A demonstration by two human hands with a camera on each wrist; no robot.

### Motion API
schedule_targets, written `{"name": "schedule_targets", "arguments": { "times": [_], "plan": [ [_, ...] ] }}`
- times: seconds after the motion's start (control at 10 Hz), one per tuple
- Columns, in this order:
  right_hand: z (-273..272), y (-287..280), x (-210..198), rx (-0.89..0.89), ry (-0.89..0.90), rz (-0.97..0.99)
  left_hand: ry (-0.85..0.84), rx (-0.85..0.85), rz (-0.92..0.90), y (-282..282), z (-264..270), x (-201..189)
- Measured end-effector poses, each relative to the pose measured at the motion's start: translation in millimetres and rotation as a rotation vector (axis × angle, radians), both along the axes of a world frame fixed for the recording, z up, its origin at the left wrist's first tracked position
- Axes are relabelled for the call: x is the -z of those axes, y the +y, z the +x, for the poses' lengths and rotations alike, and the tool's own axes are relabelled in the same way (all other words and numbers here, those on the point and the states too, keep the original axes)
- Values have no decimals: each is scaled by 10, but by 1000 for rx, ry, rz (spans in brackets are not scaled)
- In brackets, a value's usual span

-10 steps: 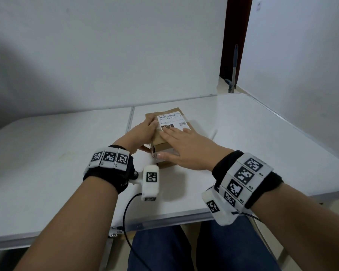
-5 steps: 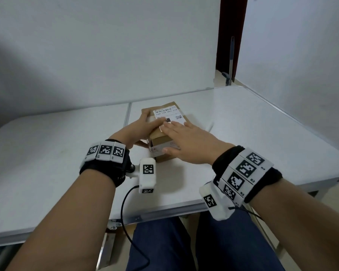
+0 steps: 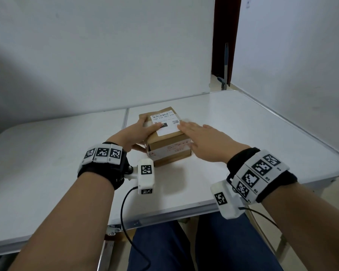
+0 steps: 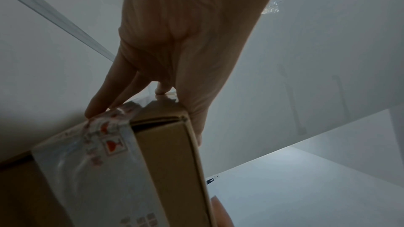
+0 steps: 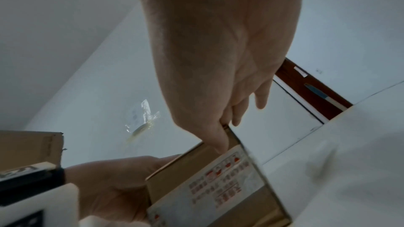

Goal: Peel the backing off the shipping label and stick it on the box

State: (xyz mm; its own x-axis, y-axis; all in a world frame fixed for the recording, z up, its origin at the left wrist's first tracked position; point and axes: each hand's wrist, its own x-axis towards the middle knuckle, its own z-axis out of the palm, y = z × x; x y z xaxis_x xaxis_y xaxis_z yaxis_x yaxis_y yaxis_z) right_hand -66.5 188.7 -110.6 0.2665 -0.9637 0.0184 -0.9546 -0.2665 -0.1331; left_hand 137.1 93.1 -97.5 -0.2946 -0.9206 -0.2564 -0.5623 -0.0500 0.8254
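A small brown cardboard box (image 3: pixel 169 148) stands on the white table. The white shipping label (image 3: pixel 165 124) lies flat on its top, with the barcode at the far end. My left hand (image 3: pixel 140 132) holds the box's near-left corner, fingers on the top and the label's left edge, thumb on the front side. My right hand (image 3: pixel 202 138) is flat with straight fingers, which touch the label's right edge at the box's right top edge. The left wrist view shows my fingers (image 4: pixel 102 103) on the taped box (image 4: pixel 166 161). The right wrist view shows the box (image 5: pixel 218 179) under my palm.
The white folding table (image 3: pixel 252 137) has a seam (image 3: pixel 125 119) just left of the box and a near edge (image 3: pixel 164 213) over my lap. White walls stand behind and to the right. A dark doorway (image 3: pixel 222 45) with a pole is at the far right.
My right hand has slid from over the label to the box's right edge, so most of the label shows now. My left hand has stayed on the box.
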Motion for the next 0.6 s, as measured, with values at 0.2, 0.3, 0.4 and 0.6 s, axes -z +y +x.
{"name": "schedule_targets", "arguments": {
  "times": [0.2,0.3,0.4,0.6],
  "plan": [
    [-112,-107,-82,79,-122,81,-9,19,-1,-22,-13,-25],
    [-148,-238,-163,141,-181,97,-15,18,-19,-70,-2,-4],
    [-123,-380,-268,148,-222,95,-118,27,-98,-115,-8,-13],
    [-11,-673,-522,122,-281,11,-289,60,-229,-253,-28,-81]
  ]
}}
